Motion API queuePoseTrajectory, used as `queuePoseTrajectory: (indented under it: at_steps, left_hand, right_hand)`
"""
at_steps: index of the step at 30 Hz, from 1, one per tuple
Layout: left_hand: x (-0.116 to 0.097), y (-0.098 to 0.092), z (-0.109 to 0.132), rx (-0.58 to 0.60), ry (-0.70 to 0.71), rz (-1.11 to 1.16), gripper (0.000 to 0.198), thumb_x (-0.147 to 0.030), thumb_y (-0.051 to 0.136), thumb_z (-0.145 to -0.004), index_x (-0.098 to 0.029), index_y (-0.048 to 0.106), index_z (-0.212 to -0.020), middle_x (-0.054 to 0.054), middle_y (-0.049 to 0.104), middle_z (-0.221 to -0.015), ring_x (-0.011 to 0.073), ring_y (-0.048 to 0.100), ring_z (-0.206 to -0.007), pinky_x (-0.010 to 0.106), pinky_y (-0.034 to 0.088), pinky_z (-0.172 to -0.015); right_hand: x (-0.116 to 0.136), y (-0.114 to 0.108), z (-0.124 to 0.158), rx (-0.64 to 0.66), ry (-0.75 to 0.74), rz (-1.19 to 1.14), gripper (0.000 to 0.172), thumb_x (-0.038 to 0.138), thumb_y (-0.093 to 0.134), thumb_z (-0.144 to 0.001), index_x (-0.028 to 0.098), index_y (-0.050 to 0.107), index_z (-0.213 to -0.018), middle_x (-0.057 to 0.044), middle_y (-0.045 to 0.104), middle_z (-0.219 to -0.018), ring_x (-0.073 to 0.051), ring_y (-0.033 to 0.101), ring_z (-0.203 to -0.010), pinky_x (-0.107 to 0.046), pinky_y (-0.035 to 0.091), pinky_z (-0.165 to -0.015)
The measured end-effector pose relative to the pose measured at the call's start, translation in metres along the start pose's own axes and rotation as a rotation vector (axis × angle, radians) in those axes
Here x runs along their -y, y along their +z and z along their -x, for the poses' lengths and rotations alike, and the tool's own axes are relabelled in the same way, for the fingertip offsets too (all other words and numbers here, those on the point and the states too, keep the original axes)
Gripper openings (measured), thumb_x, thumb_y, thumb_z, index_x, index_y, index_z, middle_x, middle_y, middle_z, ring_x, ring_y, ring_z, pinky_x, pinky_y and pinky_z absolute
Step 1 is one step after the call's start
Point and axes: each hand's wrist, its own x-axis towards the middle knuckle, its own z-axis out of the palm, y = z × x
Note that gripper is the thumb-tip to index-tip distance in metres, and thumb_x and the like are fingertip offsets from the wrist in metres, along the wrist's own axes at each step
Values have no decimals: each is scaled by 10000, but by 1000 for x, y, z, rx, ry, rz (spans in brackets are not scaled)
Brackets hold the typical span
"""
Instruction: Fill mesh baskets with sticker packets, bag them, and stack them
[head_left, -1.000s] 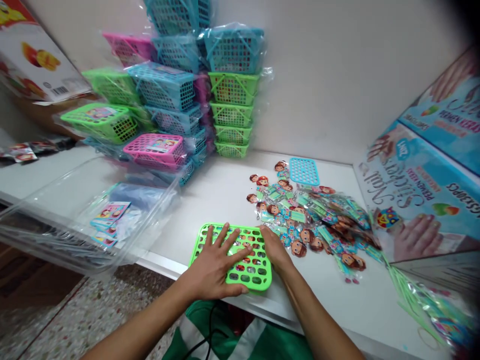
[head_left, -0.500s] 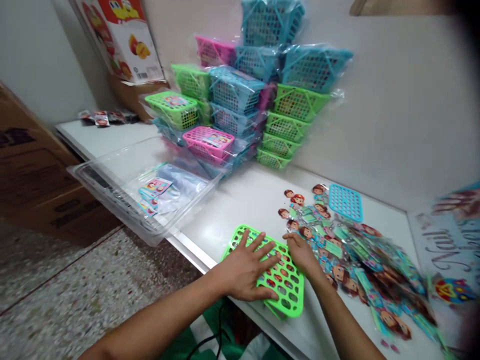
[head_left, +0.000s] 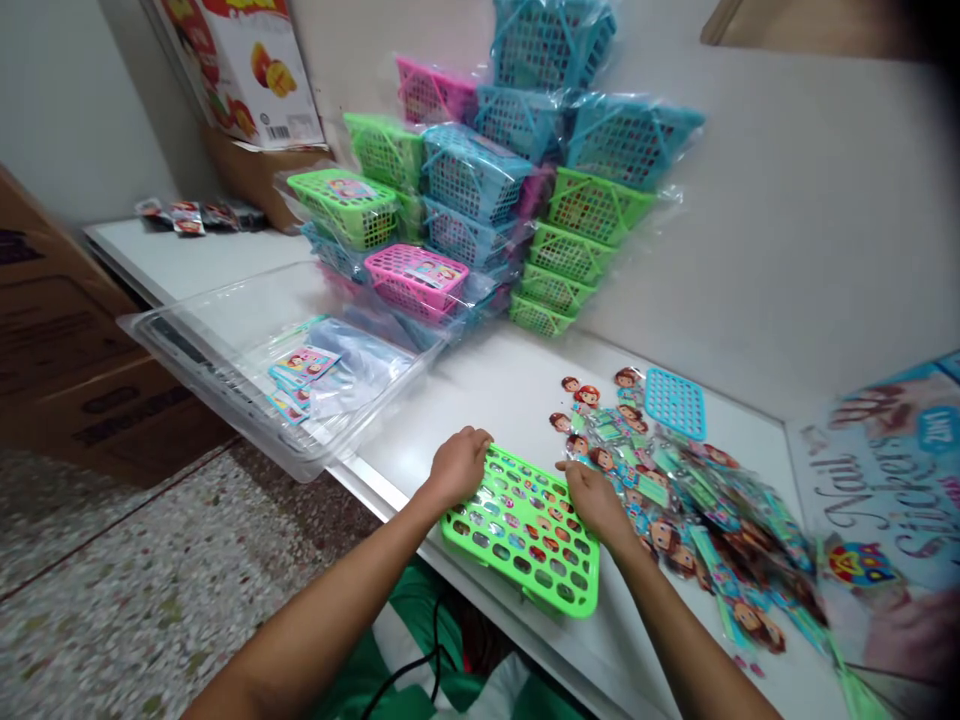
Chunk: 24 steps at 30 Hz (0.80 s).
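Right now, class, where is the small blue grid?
In the head view, the blue grid lies flat on the white table, right of centre near the wall, at the far edge of the sticker packs.

The green basket (head_left: 525, 535) is a shallow plastic tray with a grid of oval holes, through which small coloured items show. It lies flat at the near edge of the white table (head_left: 495, 390), one corner jutting past the edge, just beside the sticker packets (head_left: 675, 500).

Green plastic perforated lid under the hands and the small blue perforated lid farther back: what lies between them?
In the head view, cartoon-face sticker packets lie between the green lid and blue lid.
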Motion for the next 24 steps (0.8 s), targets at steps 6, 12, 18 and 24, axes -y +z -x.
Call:
queuePoseTrajectory:
  at_steps: [6,12,18,24]
  left_hand:
    - [17,13,-11,21,-110,290,390,-468,369,-899,-200,467,-634,-53,377,-547,116,387,-527,241,334,-529]
    - [25,15,-12,-71,-156,508,313,-467,503,-831,-185,617,-759,-27,540,-619,123,484,-592,245,392,-584]
    - [28,14,31,-210,-221,729,544,-486,270,-931,-96,607,-1104,148,682,-1061,212,659,-894,363,510,-822]
    - [12,21,74,-300,-161,735,490,-483,432,-900,-174,569,-1255,83,577,-1326,245,487,-1258,401,323,-1106]
  right_hand:
    - [-2,2,-1,-41,34,-11,491,340,264,-875,147,650,-1110,-112,667,-1151,-241,586,-1095,-377,426,-952]
    - [0,-1,2,-80,37,15,470,369,284,-889,158,670,-1055,-112,684,-1101,-249,603,-1041,-362,439,-899]
    - [4,-6,12,-163,26,79,567,513,230,-931,165,658,-1062,-127,705,-939,-285,628,-934,-388,449,-790]
    - [28,-5,39,-308,-393,303,564,495,271,-946,129,538,-1281,-171,577,-1282,-293,496,-1212,-469,357,-1015]
